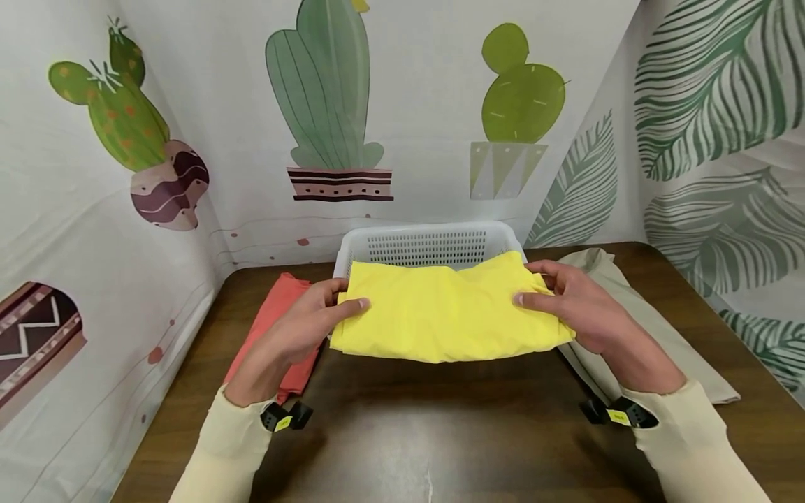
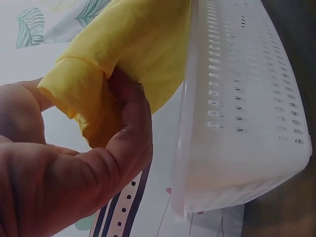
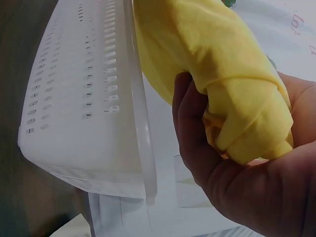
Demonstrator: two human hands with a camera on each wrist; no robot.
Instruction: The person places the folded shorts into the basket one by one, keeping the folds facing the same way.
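Note:
A folded yellow cloth (image 1: 440, 311), perhaps a garment, is held up by its two ends in front of a white plastic basket (image 1: 428, 246). My left hand (image 1: 308, 318) grips the left end, thumb on the near face and fingers behind. At the other end my right hand (image 1: 578, 304) pinches the cloth the same way. Both wrist views show curled fingers around the yellow fabric (image 2: 143, 44), which hangs by the basket's rim (image 3: 140, 123). The cloth hides the basket's front and much of its inside.
On the brown table (image 1: 390, 433), a folded red cloth (image 1: 267, 314) lies left of the basket, partly under my left arm. A grey-beige cloth (image 1: 666, 335) lies to the right, partly behind my right arm. A patterned wall sheet (image 1: 428, 105) rises behind.

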